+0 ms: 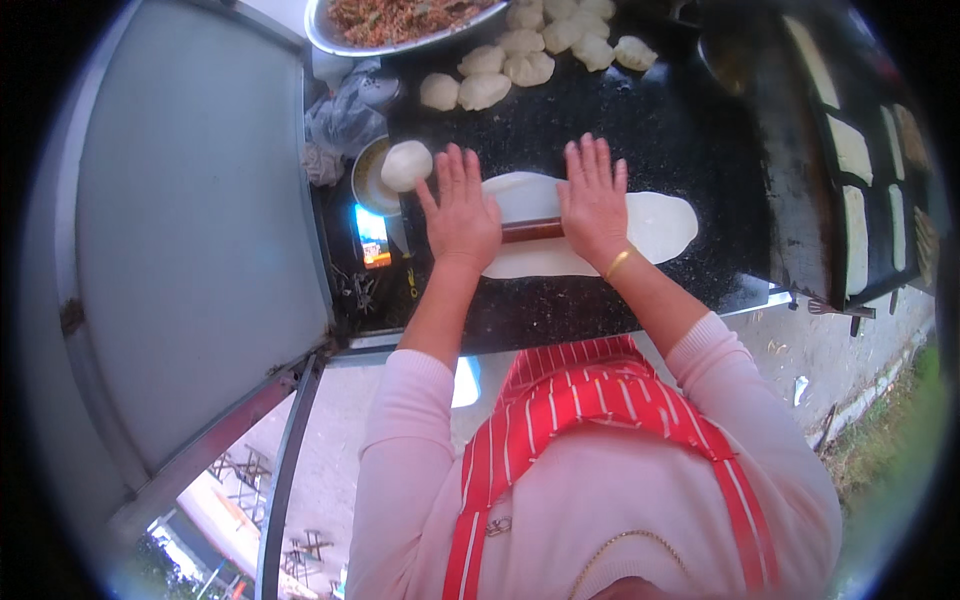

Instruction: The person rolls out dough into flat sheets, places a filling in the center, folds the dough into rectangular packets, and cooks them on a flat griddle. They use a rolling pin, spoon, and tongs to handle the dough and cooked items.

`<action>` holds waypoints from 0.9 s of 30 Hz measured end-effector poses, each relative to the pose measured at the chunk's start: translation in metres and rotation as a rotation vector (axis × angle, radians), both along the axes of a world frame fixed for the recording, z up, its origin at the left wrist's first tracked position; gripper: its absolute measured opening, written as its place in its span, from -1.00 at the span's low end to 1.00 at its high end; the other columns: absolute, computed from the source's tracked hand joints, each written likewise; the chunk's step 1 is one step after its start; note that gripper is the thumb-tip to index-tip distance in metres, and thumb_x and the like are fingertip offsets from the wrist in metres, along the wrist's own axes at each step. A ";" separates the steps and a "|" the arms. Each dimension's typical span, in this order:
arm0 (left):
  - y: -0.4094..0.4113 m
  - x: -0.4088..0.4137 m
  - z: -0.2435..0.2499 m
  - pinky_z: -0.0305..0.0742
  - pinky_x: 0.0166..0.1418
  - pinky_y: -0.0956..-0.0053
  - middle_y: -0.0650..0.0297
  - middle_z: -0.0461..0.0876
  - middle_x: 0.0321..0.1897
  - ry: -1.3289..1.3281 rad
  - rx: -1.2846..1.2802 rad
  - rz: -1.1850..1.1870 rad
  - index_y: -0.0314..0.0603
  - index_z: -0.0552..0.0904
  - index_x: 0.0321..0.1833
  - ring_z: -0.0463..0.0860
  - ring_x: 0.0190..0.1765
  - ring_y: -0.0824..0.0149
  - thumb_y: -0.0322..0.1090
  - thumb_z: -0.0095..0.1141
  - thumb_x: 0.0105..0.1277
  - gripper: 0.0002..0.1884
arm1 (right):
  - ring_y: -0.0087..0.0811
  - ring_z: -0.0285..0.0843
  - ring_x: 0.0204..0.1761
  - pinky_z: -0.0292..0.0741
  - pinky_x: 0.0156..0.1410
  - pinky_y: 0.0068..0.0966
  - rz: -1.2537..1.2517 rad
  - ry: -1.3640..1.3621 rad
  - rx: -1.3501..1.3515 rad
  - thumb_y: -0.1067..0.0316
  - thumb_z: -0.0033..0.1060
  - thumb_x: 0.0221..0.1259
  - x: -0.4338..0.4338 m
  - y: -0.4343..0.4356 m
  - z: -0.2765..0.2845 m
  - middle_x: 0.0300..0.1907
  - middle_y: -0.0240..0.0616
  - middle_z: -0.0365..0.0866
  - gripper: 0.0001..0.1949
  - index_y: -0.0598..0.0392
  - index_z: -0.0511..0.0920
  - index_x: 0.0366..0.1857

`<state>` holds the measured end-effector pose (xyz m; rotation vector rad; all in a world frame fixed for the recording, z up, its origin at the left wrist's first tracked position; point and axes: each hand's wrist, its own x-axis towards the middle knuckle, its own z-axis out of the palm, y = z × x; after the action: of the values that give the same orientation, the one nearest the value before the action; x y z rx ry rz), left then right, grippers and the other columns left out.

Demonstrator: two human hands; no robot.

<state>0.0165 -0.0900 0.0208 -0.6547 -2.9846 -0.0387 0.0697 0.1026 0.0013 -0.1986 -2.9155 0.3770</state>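
My left hand (pixel 463 214) lies flat over the left end of a brown wooden rolling pin (pixel 531 229), its fingers straight and spread. On the right end of the pin rests the palm of my right hand (pixel 596 199), fingers pointing away from me. Neither hand wraps its fingers around the pin. Beneath it a thin, oblong sheet of white dough (pixel 663 227) is spread on the black worktop (pixel 525 315) and reaches past my right hand. A round dough ball (pixel 406 166) sits at the rim of a bowl (pixel 365 184), just left of my left fingers.
Several filled dough pieces (pixel 484 91) lie at the back, beside a metal basin (pixel 360 51) of reddish filling. To the right, a griddle (pixel 846 285) carries flat dough pieces (pixel 850 150). A lit phone (pixel 373 237), keys (pixel 361 291) and plastic bags (pixel 345 112) are at the left edge.
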 end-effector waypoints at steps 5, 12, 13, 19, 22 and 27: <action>-0.020 0.058 0.001 -0.28 0.63 -0.26 0.08 0.19 0.61 -0.072 -0.077 -0.045 -0.17 0.39 0.51 0.02 0.68 0.04 -0.07 -0.10 0.51 -0.42 | -0.03 0.08 0.60 0.00 0.64 0.04 0.147 -0.038 -0.017 0.13 -0.07 0.50 0.057 -0.012 -0.004 0.51 -0.08 0.28 -0.50 0.11 0.37 0.42; -0.068 0.148 0.004 -0.12 0.64 -0.14 0.09 0.44 0.43 -0.283 0.204 -0.102 -0.05 0.56 0.36 0.18 0.61 0.01 -0.22 0.19 0.39 -0.53 | -0.06 0.34 0.39 0.24 0.51 -0.13 0.307 -0.066 -0.265 0.44 0.16 0.20 0.155 -0.028 0.004 0.28 -0.14 0.49 -0.45 0.03 0.44 0.35; -0.067 0.149 0.004 -0.10 0.64 -0.11 0.08 0.46 0.40 -0.383 0.237 -0.088 -0.04 0.57 0.34 0.20 0.60 0.00 -0.24 0.21 0.37 -0.53 | -0.08 0.39 0.33 0.29 0.47 -0.16 0.339 -0.103 -0.286 0.44 0.16 0.16 0.161 -0.021 0.004 0.23 -0.18 0.52 -0.43 0.02 0.44 0.35; 0.043 0.150 0.000 -0.08 0.64 -0.09 -0.05 0.35 0.50 -0.190 0.256 -0.158 -0.30 0.48 0.41 0.18 0.61 -0.02 -0.18 0.16 0.40 -0.43 | 0.01 0.36 0.38 0.28 0.52 -0.17 0.064 0.005 -0.154 0.54 0.18 0.18 0.161 0.074 0.007 0.32 -0.09 0.48 -0.45 0.08 0.46 0.34; 0.096 0.110 -0.008 -0.12 0.63 -0.16 -0.12 0.18 0.57 -0.120 0.252 -0.131 -0.42 0.33 0.49 0.09 0.63 -0.08 -0.13 0.09 0.43 -0.33 | 0.08 0.11 0.55 0.11 0.60 -0.01 -0.071 -0.039 0.013 0.27 0.02 0.44 0.123 0.103 -0.003 0.48 -0.01 0.31 -0.52 0.11 0.40 0.41; 0.142 0.038 -0.008 -0.23 0.63 -0.25 -0.11 0.08 0.62 -0.052 0.118 -0.050 -0.35 0.27 0.54 -0.01 0.67 -0.06 -0.07 0.07 0.41 -0.27 | 0.09 -0.05 0.62 -0.04 0.62 0.14 -0.114 -0.041 0.107 0.14 -0.08 0.49 0.039 0.144 -0.014 0.55 0.04 0.18 -0.47 0.14 0.34 0.45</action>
<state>0.0542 0.0521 0.0123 -0.7248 -2.9861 -0.2362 0.1088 0.2466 -0.0127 -0.3585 -2.9368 0.2008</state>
